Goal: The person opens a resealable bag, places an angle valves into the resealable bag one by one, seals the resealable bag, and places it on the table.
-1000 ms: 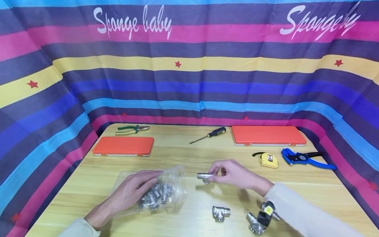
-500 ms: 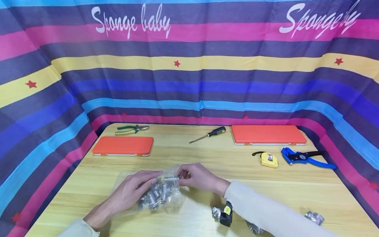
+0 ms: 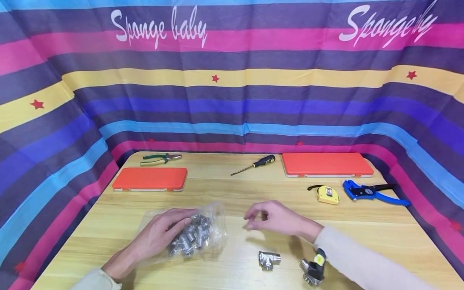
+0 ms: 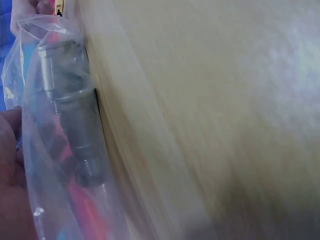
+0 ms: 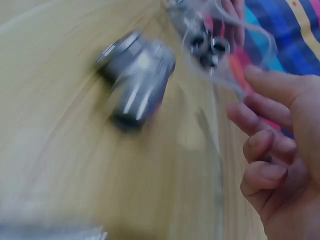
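A clear plastic bag (image 3: 219, 229) lies in front of me on the left, its mouth facing right. Several shiny metal tee fittings (image 3: 192, 237) are bunched inside it. My left hand (image 3: 164, 229) holds the bag's upper film, thumb and fingers at its edge. Just right of the mouth is my right hand (image 3: 275, 217), loosely curled with nothing between thumb and fingers. On the table below that hand lies a single tee fitting (image 3: 268, 259), blurred in the right wrist view (image 5: 142, 82). Another fitting (image 3: 305, 266) sits further right, partly behind the black wrist camera.
Toward the back are green-handled pliers (image 3: 161, 158), a screwdriver (image 3: 264, 162), a smaller red case (image 3: 150, 178) and a larger red case (image 3: 326, 164). A yellow tape measure (image 3: 328, 195) and a blue wire stripper (image 3: 375, 192) lie at right. Striped cloth (image 3: 232, 106) surrounds the table.
My right hand carried a tee fitting left to the bag's mouth, let go of it inside, and has drawn back to the right. The left hand has stayed on the bag.
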Motion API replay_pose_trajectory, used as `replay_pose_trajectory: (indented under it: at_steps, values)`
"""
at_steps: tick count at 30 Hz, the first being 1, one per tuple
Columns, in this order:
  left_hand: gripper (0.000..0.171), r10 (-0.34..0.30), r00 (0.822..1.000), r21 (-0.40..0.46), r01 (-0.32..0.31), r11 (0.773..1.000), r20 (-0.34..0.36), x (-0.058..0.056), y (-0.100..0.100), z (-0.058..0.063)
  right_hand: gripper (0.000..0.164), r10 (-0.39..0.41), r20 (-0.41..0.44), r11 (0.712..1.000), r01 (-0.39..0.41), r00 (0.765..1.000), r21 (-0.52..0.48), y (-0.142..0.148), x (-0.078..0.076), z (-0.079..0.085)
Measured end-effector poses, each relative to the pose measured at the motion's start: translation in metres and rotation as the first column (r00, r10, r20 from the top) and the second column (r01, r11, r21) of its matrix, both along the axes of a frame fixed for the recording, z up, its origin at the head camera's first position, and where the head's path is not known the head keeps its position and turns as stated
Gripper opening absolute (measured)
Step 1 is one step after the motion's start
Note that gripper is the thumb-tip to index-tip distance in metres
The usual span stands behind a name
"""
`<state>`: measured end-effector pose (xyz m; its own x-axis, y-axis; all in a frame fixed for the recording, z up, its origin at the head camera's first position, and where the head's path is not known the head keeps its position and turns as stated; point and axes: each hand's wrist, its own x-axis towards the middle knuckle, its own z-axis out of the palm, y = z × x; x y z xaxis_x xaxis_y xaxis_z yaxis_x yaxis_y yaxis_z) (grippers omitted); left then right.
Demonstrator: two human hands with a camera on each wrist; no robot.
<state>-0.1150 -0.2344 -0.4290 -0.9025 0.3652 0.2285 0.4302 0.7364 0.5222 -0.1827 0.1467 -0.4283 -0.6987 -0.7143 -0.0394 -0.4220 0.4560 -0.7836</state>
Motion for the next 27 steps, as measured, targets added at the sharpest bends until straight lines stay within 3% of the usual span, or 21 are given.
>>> replay_pose_trajectory:
  at_steps: [5, 9, 13, 18, 27]
  values:
    - [0.033, -0.003, 1.000, -0.001, 0.003, 1.000, -0.005, -0.001, 0.001, 0.000, 0.026, 0.049, 0.039, 0.999, -0.048, 0.998, -0.009, 0.056, 0.012, -0.006]
    - [0.032, -0.003, 1.000, -0.002, 0.003, 1.000, -0.001, -0.002, 0.002, 0.000, 0.022, 0.103, 0.050, 0.994, -0.100, 0.993, -0.052, 0.078, 0.024, -0.010]
    - [0.032, -0.001, 1.000, -0.005, 0.001, 1.000, -0.003, -0.002, 0.003, 0.000, 0.024, 0.149, 0.017, 0.987, -0.148, 0.989, -0.063, 0.080, 0.034, -0.012]
    - [0.032, -0.005, 1.000, -0.008, 0.005, 1.000, -0.028, -0.001, 0.002, 0.000, 0.013, 0.168, -0.034, 0.985, -0.169, 0.985, -0.045, 0.072, 0.040, -0.016]
    - [0.033, -0.001, 1.000, -0.003, 0.001, 1.000, -0.028, -0.001, 0.001, 0.000, 0.006, 0.186, -0.093, 0.982, -0.189, 0.978, -0.019, 0.060, 0.031, -0.015]
